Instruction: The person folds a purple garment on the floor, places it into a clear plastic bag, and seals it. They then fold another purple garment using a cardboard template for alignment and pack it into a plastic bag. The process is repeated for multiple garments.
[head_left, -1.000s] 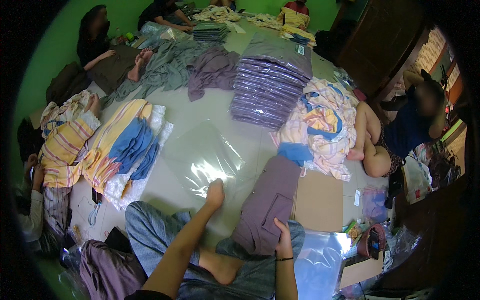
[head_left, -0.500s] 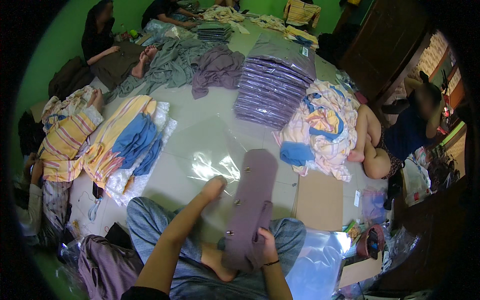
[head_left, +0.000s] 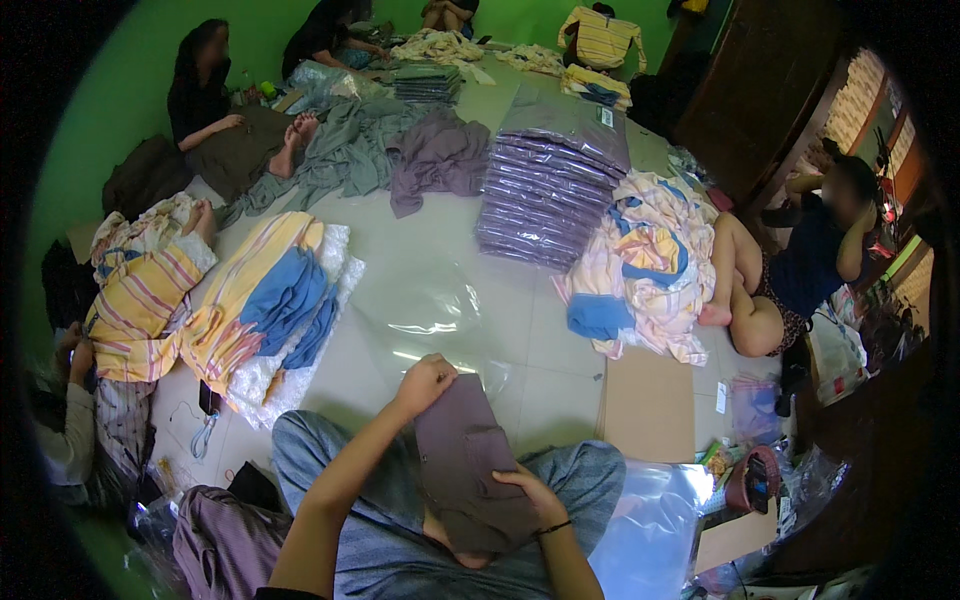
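Observation:
A folded purple-grey garment (head_left: 470, 465) lies slantwise over my lap, with a pocket-like flap and a small metal fastener on its face. My right hand (head_left: 532, 497) is closed on its right side, thumb on top and the other fingers hidden beneath. At the garment's far left corner, my left hand (head_left: 427, 382) is closed, its fingers pinching what looks like the near edge of a clear plastic bag (head_left: 420, 300). That bag spreads flat over the floor beyond, shiny with reflections.
Beyond the bag rises a tall stack of bagged purple-grey garments (head_left: 548, 185). Striped yellow-and-blue clothes (head_left: 265, 300) lie left, a striped heap (head_left: 645, 265) right. Cardboard sheets (head_left: 648, 405) and clear plastic sleeves (head_left: 645, 530) are by my right knee. Several other people sit around.
The folded garment has tipped down and turned, bringing its far end back beside my left hand; the row of metal fasteners has gone from sight. My right hand still grips it.

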